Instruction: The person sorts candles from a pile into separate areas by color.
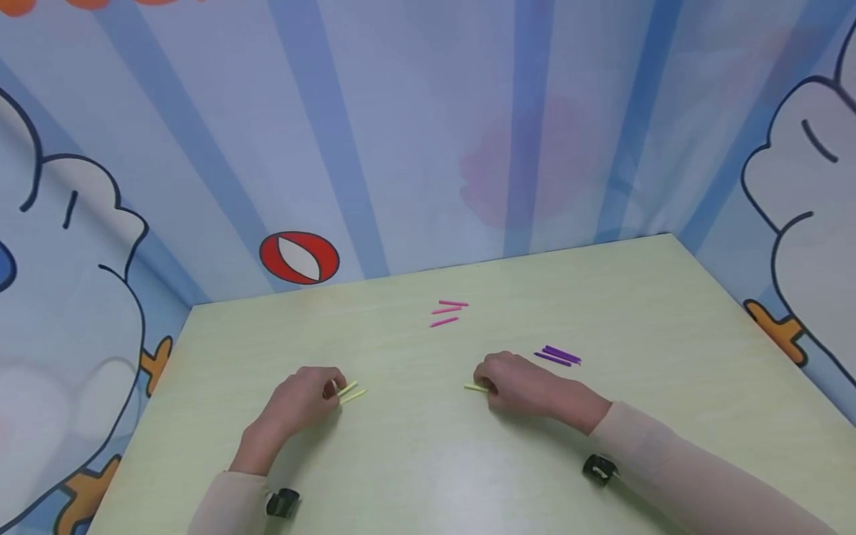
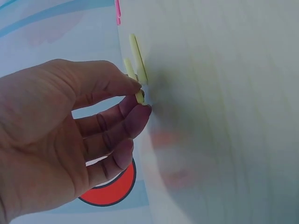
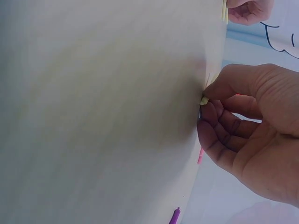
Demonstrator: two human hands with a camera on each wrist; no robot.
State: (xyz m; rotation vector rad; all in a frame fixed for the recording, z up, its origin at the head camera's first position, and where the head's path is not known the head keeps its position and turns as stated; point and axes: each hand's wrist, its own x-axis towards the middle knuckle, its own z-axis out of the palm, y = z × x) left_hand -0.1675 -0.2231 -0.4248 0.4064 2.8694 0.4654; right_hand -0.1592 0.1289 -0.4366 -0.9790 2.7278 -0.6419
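On the left side of the table, my left hand [image 1: 304,401] pinches a short, thin yellow stick [image 2: 130,70] between thumb and fingertips. Right beside it lies a second yellow stick [image 1: 354,397], close to those fingertips. My right hand [image 1: 518,385], nearer the table's middle, has its thumb and fingers on another yellow stick [image 1: 475,387], whose left end juts out. In the right wrist view only a small end of that stick [image 3: 204,100] shows at the right hand's fingertips; the rest is mostly hidden.
Several purple sticks [image 1: 558,356] lie together just beyond the right hand. Farther back, three pink sticks [image 1: 446,310] are spread on the pale table [image 1: 414,468]. A striped cartoon backdrop [image 1: 428,134] rises along the table's back and sides.
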